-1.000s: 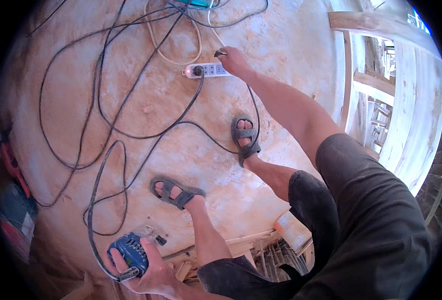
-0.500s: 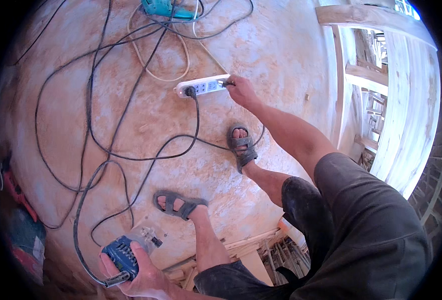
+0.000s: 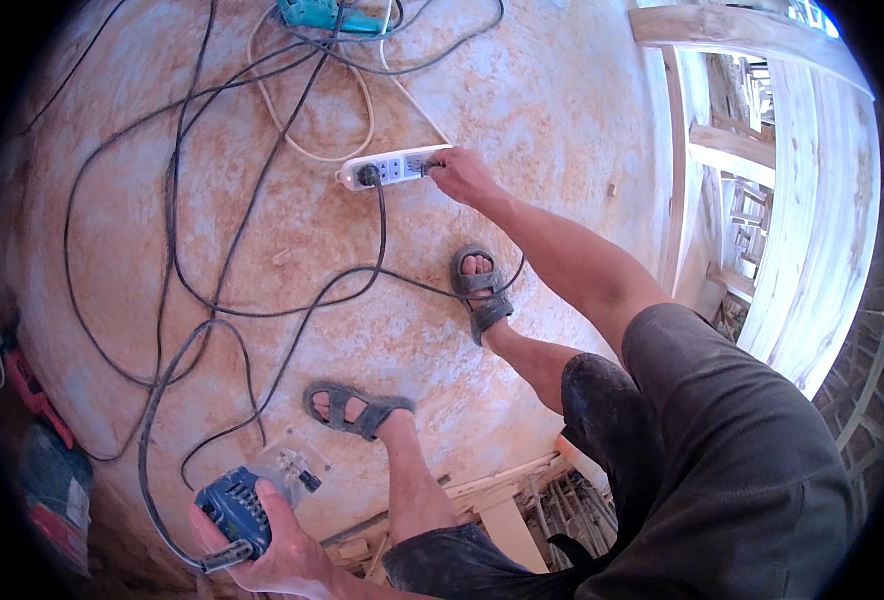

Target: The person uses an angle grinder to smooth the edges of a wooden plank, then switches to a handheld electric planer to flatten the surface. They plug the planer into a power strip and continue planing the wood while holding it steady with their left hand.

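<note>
My left hand (image 3: 280, 545) is wrapped round a blue trim router (image 3: 234, 510) with a clear plastic base (image 3: 292, 462), low on the left. Its thick black cord leaves the end by my palm. Farther off, my right hand (image 3: 465, 176) is closed at the right end of a white power strip (image 3: 392, 168). Between its fingertips is a dark plug (image 3: 429, 169), at the strip's sockets; whether it is fully seated I cannot tell. Another black plug (image 3: 368, 175) sits in the strip's left end, beside a small reddish light.
Black cords (image 3: 177, 220) loop over the stained floor, one passing by my right sandal (image 3: 482, 290). A teal power tool (image 3: 327, 14) lies at the far edge with a pale cord (image 3: 372, 110). Wooden frames (image 3: 812, 220) stand on the right; red and dark tools (image 3: 42, 400) lie at the left.
My right hand and the power strip have shifted slightly left in the picture. A reddish light now shows at the strip's left end. The router stays in my left hand.
</note>
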Demonstrator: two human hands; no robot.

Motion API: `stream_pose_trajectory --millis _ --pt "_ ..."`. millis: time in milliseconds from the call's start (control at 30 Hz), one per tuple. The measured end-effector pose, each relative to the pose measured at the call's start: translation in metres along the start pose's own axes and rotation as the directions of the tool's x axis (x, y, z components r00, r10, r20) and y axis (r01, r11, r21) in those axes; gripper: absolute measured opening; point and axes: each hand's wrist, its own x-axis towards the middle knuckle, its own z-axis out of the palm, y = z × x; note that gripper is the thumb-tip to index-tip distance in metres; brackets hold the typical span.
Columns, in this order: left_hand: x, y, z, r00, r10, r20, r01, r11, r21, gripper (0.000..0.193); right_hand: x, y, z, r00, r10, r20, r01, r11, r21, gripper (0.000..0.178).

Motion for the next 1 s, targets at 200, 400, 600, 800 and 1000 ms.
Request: stream_pose_trajectory --millis 200,400,600,800,1000 --pt "-0.006 0.013 -0.008 0.981 -0.190 0.034 0.190 0.982 -0.002 0.076 0.007 -0.006 0.005 0.999 0.044 0.026 -0.041 0.994 -0.102 0.027" --pt "-0.002 0.009 -0.014 0.983 -0.171 0.064 0.172 0.985 -0.016 0.077 0.008 -0.027 0.006 0.971 0.094 0.220 -0.137 0.972 0.192 0.029" --pt "-0.002 0.002 -0.020 0.980 -0.187 0.065 0.189 0.982 -0.023 0.079 -0.004 -0.046 0.015 0.993 0.048 0.110 -0.067 0.981 0.184 0.031" --pt "0.006 -0.004 -0.027 0.981 -0.167 0.099 0.167 0.986 0.006 0.075 -0.008 -0.065 0.018 0.989 0.045 0.144 -0.062 0.991 0.115 0.031" --pt "0.008 -0.008 -0.035 0.976 -0.198 0.086 0.203 0.978 -0.046 0.075 -0.009 -0.095 0.020 0.974 0.203 0.100 -0.203 0.979 -0.002 0.032"
